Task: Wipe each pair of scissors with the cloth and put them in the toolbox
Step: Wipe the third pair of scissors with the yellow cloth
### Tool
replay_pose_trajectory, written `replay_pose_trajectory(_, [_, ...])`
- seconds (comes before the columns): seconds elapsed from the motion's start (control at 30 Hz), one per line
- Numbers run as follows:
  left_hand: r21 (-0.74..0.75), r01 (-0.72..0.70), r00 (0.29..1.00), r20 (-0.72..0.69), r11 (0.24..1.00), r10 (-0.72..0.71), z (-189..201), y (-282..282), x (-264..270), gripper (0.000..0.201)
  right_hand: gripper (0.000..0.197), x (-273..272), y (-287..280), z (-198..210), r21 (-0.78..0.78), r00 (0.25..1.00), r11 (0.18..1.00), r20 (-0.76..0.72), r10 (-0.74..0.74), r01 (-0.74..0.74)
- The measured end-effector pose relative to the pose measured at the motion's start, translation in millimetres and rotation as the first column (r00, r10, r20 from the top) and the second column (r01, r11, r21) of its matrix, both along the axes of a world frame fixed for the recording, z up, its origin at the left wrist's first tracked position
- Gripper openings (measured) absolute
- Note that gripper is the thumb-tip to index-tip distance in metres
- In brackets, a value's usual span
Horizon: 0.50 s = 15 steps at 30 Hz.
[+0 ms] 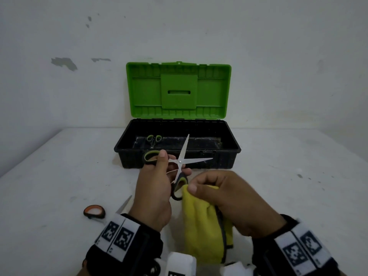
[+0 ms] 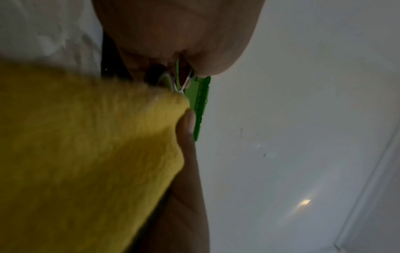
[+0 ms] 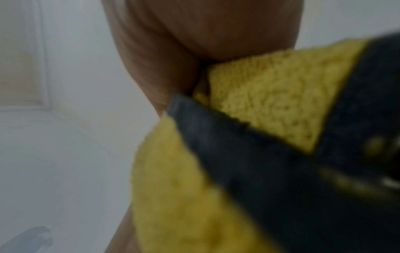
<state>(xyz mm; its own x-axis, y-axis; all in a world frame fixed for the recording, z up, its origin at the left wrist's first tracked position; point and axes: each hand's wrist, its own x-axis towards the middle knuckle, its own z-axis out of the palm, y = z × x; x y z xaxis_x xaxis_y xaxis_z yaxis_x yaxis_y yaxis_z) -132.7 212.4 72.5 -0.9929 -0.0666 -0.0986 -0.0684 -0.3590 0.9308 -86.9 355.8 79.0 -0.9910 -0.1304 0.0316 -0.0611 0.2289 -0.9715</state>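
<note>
My left hand (image 1: 159, 180) grips a pair of black-and-green-handled scissors (image 1: 181, 161) with the blades spread apart, just in front of the toolbox (image 1: 229, 156). My right hand (image 1: 223, 194) pinches the yellow cloth (image 1: 199, 222) against the lower scissor handle. The cloth (image 2: 86, 154) fills the left wrist view, and the cloth (image 3: 270, 102) with its dark edge shows in the right wrist view. A smaller green-handled pair of scissors (image 1: 153, 139) lies inside the black toolbox, whose green lid (image 1: 178, 90) stands open. Another pair of scissors with an orange handle (image 1: 94, 211) lies on the table at left, partly hidden by my left wrist.
The toolbox stands against the white wall (image 1: 59, 86) at the back of the white table (image 1: 59, 176). A white device (image 1: 180, 263) shows at the bottom edge between my wrists.
</note>
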Motion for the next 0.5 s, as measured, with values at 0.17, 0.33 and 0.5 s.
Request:
replay_pose_trajectory(0.17, [-0.103,-0.017,0.999,-0.052,0.994,0.011,2.7,-6.0,3.3,0.032,0.006,3.0,35.9,24.3,0.178,0.941,0.942,-0.241,-0.237,0.283])
replay_pose_trajectory(0.33, [-0.195,0.006,0.992,-0.124,0.981,-0.031,2.7,2.6,12.5,0.034,0.006,-2.8,37.2,41.7,0.302,0.830,0.861,-0.514,-0.215,0.410])
replay_pose_trajectory(0.5, [-0.250,-0.055,0.970,-0.243,0.967,-0.008,3.0,6.7,19.7,0.035,0.003,-15.7,7.5,21.7,0.456,0.754,0.795,-0.656,-0.002,0.399])
